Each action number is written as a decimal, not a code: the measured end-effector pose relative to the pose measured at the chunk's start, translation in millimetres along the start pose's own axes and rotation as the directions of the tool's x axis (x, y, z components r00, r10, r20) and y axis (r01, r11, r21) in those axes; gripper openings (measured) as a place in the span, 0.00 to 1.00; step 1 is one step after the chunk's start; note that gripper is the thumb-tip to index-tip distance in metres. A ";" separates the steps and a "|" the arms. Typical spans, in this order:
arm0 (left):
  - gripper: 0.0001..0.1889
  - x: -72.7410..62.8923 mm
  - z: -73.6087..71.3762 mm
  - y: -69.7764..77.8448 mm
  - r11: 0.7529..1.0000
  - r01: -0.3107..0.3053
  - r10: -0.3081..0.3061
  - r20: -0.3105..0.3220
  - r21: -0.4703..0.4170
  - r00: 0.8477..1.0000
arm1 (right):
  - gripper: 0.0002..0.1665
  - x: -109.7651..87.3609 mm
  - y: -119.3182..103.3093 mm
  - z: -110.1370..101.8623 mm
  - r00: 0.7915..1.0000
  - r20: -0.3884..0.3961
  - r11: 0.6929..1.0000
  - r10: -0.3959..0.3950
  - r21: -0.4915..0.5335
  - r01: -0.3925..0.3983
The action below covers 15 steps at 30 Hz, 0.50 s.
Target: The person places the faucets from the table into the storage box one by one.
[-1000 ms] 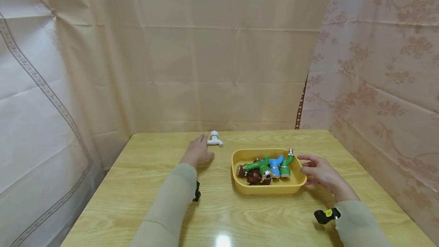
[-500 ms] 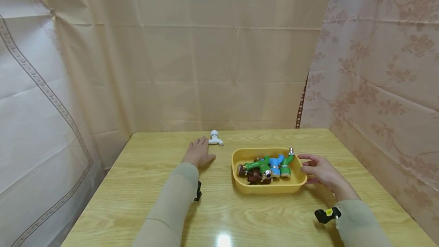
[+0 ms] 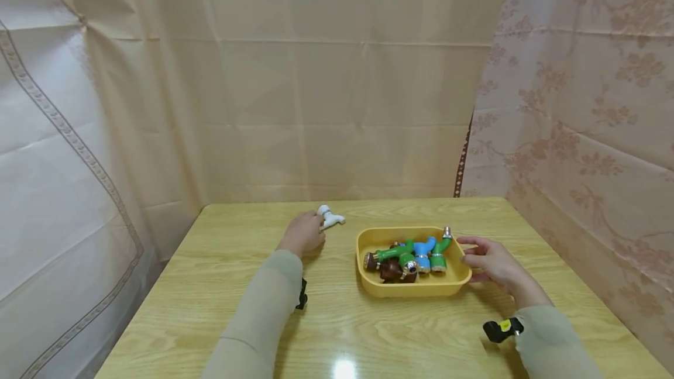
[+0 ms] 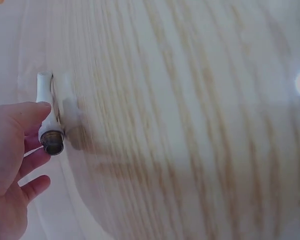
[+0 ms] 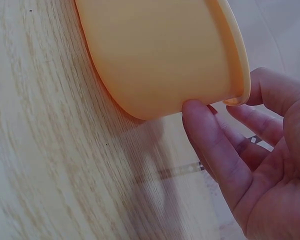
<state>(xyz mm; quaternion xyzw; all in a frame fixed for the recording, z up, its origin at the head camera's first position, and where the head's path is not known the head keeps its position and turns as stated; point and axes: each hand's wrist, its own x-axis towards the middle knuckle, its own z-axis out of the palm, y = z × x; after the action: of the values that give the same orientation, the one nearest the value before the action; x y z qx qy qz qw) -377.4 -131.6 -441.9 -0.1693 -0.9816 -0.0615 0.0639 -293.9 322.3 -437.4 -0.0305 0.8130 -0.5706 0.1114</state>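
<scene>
In the head view a white plastic tap [image 3: 332,218] is near the table's back edge. My left hand [image 3: 303,233] pinches its inlet side. Up close in the left wrist view, the thumb of the left hand [image 4: 12,160] lies across the tap [image 4: 46,107], with fingers behind it; its dark round end points down. My right hand [image 3: 495,265] is at the right end of a yellow plastic basin [image 3: 411,291]. In the right wrist view the thumb of the right hand [image 5: 240,160] touches the basin's [image 5: 155,55] outer wall, and another finger is at the rim.
Inside the basin lie several taps: a green one [image 3: 395,253], a blue one [image 3: 423,253], another green one [image 3: 439,259] and a brown one [image 3: 391,272]. A wooden table [image 3: 221,309] bears everything, with a beige curtain [image 3: 337,104] behind.
My left hand has gone from lying flat beside the white tap to pinching it, and the tap has turned and tilted. The right hand and basin stay where they were.
</scene>
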 end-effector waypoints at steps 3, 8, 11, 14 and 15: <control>0.05 0.3 -0.5 1.1 0.999 -0.008 0.007 -0.006 -0.036 1.000 | 0.38 0.1 0.3 -0.9 1.000 0.002 1.000 -0.003 0.012 0.003; 0.07 2.5 2.0 -0.3 0.997 -0.001 0.002 0.013 -0.074 1.000 | 0.38 -0.5 -0.6 -1.6 1.000 0.013 1.000 -0.011 0.015 0.011; 0.07 3.1 3.6 -1.7 0.997 0.007 -0.005 0.029 -0.083 1.000 | 0.37 -0.7 -1.1 -1.0 1.000 0.009 1.000 -0.003 0.012 0.003; 0.06 2.7 3.9 -2.0 0.996 0.017 -0.013 0.044 -0.088 0.999 | 0.37 -0.7 -0.8 -0.5 1.000 0.006 1.000 0.003 0.001 -0.003; 0.06 2.4 3.7 -1.9 0.996 0.021 -0.017 0.046 -0.092 0.999 | 0.37 -0.6 -0.7 -0.3 1.000 0.000 1.000 0.008 0.000 -0.008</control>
<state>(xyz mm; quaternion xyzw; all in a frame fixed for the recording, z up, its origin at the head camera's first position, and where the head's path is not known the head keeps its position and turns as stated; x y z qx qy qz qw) -380.7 -132.0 -445.3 -0.1640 -0.9804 -0.1037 0.0333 -293.4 322.5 -436.6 -0.0273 0.8130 -0.5703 0.1138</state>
